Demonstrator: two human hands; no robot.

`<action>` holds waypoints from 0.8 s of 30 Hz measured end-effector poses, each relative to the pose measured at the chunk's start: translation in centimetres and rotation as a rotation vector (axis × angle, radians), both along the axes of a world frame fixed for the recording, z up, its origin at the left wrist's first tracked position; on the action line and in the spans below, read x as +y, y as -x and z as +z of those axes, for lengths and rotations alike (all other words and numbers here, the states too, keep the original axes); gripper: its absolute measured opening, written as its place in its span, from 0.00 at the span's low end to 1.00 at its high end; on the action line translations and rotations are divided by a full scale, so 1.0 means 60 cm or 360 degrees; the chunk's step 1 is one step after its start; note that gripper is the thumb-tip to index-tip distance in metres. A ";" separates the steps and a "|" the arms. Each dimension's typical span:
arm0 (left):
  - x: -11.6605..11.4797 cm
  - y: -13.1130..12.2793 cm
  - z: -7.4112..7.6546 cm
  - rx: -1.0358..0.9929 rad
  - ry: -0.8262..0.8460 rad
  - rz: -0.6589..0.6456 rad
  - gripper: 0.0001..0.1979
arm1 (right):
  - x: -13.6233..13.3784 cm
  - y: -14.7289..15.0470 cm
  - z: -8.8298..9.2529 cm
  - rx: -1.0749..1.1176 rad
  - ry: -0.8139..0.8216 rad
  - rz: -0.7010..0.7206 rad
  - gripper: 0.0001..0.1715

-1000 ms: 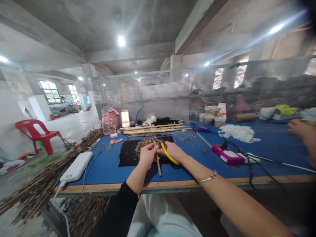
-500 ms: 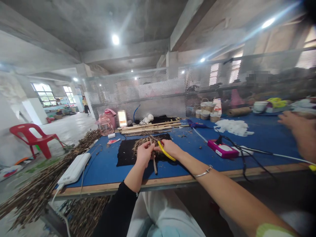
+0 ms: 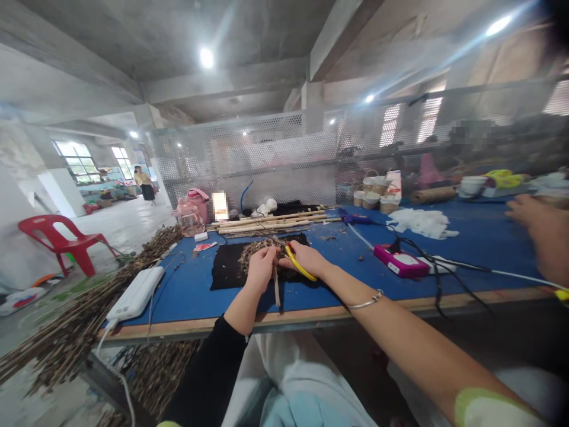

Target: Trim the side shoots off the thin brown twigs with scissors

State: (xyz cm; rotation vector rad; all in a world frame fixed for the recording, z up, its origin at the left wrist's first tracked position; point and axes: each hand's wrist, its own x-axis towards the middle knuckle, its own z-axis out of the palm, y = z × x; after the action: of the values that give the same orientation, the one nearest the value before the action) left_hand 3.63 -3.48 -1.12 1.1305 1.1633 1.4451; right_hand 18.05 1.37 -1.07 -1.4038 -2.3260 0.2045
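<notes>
Left hand [image 3: 262, 262] pinches the stick [image 3: 277, 290] tight, seemingly steadying it beside scissors [image 3: 297, 265]; right hand [image 3: 310, 260] closes round their handle.

The table [image 3: 338, 279] presents a blue top with a wooden front edge; a black cloth [image 3: 224, 270] lies near that edge, with a white power strip [image 3: 136, 295] at the left corner and loose scraps [image 3: 329, 238] scattered on the blue. Along the back stand a pink jug [image 3: 190, 219] and lidded cups [image 3: 377, 193], with pale sticks [image 3: 278, 225] lying roughly lengthwise between them and a small white box [image 3: 201, 236] and a red-and-white packet [image 3: 205, 247] near the jug. The right half bears a blue glue gun [image 3: 355, 218], a purple box [image 3: 393, 262] with black cable [image 3: 413, 243], a white heap [image 3: 422, 223], a brown roll [image 3: 433, 194] and a white tub [image 3: 472, 187].
</notes>
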 end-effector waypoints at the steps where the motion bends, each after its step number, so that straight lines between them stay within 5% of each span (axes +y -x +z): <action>1: 0.001 0.000 -0.002 0.0012 -0.0009 0.0012 0.15 | 0.000 0.000 0.000 0.0000 0.0012 0.0007 0.32; 15: 0.006 -0.005 -0.002 -0.0117 0.0054 0.0175 0.08 | 0.005 0.005 -0.005 -0.0084 -0.0116 -0.0149 0.30; 24: -0.006 -0.003 0.011 -0.0256 0.0092 0.0053 0.08 | 0.008 0.000 0.002 0.0056 -0.0192 -0.0160 0.27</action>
State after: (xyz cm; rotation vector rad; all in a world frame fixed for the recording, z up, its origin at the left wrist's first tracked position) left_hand 3.82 -3.82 -0.44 0.9412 1.1082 1.4894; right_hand 18.04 1.86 -0.94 -1.4409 -2.1942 0.0579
